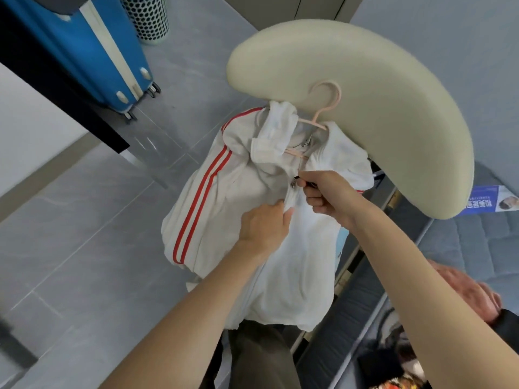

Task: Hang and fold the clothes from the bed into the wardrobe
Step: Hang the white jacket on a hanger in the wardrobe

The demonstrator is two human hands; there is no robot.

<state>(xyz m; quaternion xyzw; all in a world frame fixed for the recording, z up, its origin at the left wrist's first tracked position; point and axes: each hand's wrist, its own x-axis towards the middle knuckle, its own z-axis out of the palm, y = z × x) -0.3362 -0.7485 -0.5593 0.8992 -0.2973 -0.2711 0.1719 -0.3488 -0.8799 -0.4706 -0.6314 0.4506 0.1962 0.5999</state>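
Two bare forearms reach in from the bottom edge toward a white track jacket (303, 248) with twin red sleeve stripes. The jacket is draped on a pink hanger (323, 115), whose hook lies up against a curved cream backrest (379, 108) beside the bed (491, 242). The right hand (328, 196), wrist bent and knuckles curled, has its grip pinched on the dark zipper pull (295, 181), high on the jacket's front below the collar. The left hand (262, 226), palm down, sits just below and to the left. Its grip is bunched on the cloth beside the zip line, where the two front panels meet.

The zip runs along the garment's long axis, from the hem nearest the camera up to the collar and the hanger's hook. The collar lies directly beyond the right hand, further along the teeth. The step in hand appears to be closing the front before the jacket goes to the wardrobe. For that, the pull would travel away from the body toward the collar while the left hand anchors the cloth below it.

More clothes, among them a reddish garment (463, 287), lie on the bed at lower right. A blue suitcase (92, 46) stands on the grey tiled floor (70, 220) at upper left.
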